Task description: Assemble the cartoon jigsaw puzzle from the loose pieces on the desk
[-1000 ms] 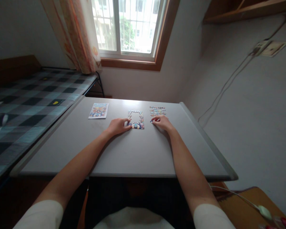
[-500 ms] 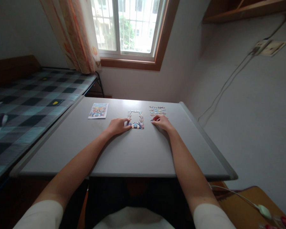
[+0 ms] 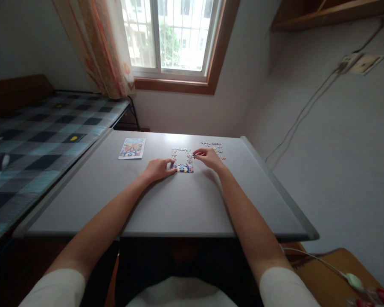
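A partly assembled jigsaw puzzle [image 3: 186, 169] lies on the grey table, its border and lower rows joined around a bare middle. My left hand [image 3: 158, 169] rests at its lower left edge, thumb and forefinger apart and touching the side. Pinched in the fingertips of my right hand [image 3: 208, 157] is a small dark puzzle piece [image 3: 194, 157], held just off the puzzle's right edge. Loose puzzle pieces [image 3: 213, 144] lie in rows beyond my right hand, which partly hides them.
A printed picture sheet [image 3: 131, 149] lies on the table [image 3: 179, 204], left of the puzzle. A bed with a checked cover [image 3: 51, 140] stands along the left. Ahead are a window and a curtain [image 3: 99, 47]. Cables [image 3: 301, 115] hang on the right wall.
My right hand has moved left from the loose pieces to the puzzle's right edge, carrying the dark piece. My left hand stays where it was.
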Demonstrator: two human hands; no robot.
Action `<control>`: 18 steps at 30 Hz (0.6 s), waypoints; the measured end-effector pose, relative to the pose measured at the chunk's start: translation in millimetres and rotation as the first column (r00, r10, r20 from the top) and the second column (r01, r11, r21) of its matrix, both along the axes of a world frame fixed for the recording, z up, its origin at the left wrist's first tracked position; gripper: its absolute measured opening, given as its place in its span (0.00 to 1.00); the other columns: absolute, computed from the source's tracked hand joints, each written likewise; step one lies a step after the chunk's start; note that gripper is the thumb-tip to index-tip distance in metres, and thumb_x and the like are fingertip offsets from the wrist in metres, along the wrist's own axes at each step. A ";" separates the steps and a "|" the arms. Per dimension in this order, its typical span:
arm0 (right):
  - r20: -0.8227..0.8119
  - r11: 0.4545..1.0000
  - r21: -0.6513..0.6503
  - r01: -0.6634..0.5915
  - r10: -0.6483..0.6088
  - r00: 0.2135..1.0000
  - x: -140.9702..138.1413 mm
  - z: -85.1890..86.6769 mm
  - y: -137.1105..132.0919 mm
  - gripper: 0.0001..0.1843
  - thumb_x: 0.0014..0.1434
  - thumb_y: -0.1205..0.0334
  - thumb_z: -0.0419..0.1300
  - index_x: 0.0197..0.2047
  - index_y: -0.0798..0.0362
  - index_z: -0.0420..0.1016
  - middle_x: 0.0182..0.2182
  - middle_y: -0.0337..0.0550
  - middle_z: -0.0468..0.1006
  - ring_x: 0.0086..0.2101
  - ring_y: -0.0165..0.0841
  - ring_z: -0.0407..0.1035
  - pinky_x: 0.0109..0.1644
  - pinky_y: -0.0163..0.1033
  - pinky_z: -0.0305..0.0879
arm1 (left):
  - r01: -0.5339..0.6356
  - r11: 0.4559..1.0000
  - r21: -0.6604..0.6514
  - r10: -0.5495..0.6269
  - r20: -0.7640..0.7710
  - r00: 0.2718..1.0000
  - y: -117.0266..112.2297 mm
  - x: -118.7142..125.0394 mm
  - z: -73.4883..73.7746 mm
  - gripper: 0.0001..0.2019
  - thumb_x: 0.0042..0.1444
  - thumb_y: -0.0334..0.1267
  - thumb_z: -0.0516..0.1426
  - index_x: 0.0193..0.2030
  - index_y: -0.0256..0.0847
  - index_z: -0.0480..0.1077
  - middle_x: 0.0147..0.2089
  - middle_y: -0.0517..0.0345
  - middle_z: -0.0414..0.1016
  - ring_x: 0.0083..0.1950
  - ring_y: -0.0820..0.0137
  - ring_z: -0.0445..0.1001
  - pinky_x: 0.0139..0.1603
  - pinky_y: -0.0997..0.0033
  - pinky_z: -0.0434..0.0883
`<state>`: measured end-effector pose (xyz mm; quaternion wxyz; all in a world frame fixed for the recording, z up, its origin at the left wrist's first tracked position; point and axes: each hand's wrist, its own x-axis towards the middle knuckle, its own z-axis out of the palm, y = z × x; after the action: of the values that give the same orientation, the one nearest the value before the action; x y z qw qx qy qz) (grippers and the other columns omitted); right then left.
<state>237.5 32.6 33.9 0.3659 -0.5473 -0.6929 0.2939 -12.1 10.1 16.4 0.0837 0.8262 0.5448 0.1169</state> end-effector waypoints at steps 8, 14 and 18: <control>-0.150 0.988 -0.033 -0.153 0.146 0.978 -49.2 -8.0 13.1 0.06 0.50 0.71 0.61 0.32 0.57 0.80 0.28 0.45 0.80 0.31 0.32 0.75 0.38 0.36 0.69 | 0.010 1.000 0.014 -0.010 0.001 1.000 1.0 -0.4 -1.4 0.25 0.54 0.58 0.53 0.54 0.50 0.73 0.33 0.57 0.79 0.35 0.65 0.75 0.33 0.72 0.63; -0.052 0.991 0.039 -0.124 0.126 0.991 -56.3 -31.0 5.3 0.07 0.53 0.69 0.59 0.33 0.55 0.80 0.30 0.43 0.81 0.32 0.31 0.73 0.40 0.35 0.68 | 0.003 1.000 0.010 -0.003 -0.009 1.000 1.0 0.1 -2.4 0.24 0.54 0.58 0.53 0.53 0.51 0.73 0.33 0.58 0.78 0.35 0.66 0.75 0.34 0.73 0.63; -0.010 0.988 0.087 -0.124 0.126 0.992 -54.1 -34.8 2.5 0.08 0.55 0.68 0.58 0.33 0.55 0.80 0.31 0.42 0.81 0.33 0.31 0.72 0.41 0.35 0.67 | 0.008 1.000 0.018 -0.008 0.002 1.000 1.5 -0.7 -3.7 0.24 0.55 0.58 0.53 0.54 0.51 0.73 0.33 0.58 0.78 0.35 0.66 0.75 0.33 0.74 0.62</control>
<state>183.5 35.0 -0.9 0.3755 -0.4842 -0.7350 0.2903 -12.8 11.6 12.7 0.0771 0.8289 0.5403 0.1223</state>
